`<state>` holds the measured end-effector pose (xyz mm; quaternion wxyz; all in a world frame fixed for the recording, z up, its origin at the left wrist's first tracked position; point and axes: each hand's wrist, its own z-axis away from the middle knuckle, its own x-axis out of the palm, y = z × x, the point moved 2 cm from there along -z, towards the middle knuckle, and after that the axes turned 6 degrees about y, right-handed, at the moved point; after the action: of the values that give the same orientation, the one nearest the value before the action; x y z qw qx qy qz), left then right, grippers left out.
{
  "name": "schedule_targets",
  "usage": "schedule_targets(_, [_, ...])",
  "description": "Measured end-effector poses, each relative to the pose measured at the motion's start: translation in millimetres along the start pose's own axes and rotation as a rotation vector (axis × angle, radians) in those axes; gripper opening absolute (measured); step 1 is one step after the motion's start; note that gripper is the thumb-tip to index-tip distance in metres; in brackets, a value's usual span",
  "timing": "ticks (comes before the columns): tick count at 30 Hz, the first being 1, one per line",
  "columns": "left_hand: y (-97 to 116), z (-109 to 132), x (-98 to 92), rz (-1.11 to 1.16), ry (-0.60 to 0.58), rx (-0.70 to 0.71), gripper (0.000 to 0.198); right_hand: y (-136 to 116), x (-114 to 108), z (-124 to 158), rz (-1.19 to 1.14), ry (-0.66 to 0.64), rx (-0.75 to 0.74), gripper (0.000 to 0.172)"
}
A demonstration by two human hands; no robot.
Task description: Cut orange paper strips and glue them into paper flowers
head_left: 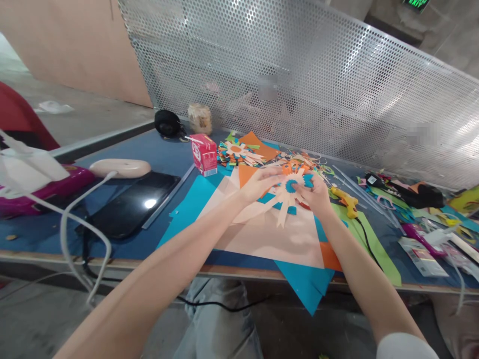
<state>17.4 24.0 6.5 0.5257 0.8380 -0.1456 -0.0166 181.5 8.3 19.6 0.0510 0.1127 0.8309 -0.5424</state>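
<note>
Paper rosette (pixel 291 187), over the cream sheet (pixel 277 243) and between the right hand (pixel 319 194), which pinched it near its middle, and the left hand (pixel 261 183), whose grip at its edge could not be told, seemed light, bendy and easily creased, best held by that layered middle.

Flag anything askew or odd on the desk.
Blue paper sticks out past the front edge of the desk, askew and possibly easy to snag. Scraps lie strewn behind the paper flower, loose rather than stacked.
</note>
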Motion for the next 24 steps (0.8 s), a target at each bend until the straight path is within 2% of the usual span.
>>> schedule_targets(4, [11, 3, 4.2, -0.121, -0.05, 0.073, 0.027, -3, 0, 0, 0.024, 0.009, -0.025, 0.038])
schedule_targets(11, [9, 2, 4.9, -0.16, -0.025, 0.073, 0.034, -1, -1, 0, 0.083, 0.014, -0.058, 0.037])
schedule_targets(17, [-4, 2, 1.5, -0.076, 0.003, -0.101, 0.036, 0, -1, 1, 0.121, 0.002, -0.147, 0.034])
schedule_targets(20, [-13, 0, -1.9, 0.021, 0.025, -0.182, 0.033, -3, 1, 2, 0.099, -0.044, -0.107, 0.031])
schedule_targets(24, [-18, -1, -4.2, 0.175, 0.113, -0.284, 0.022, -2, 3, 3, 0.023, -0.116, -0.045, 0.034])
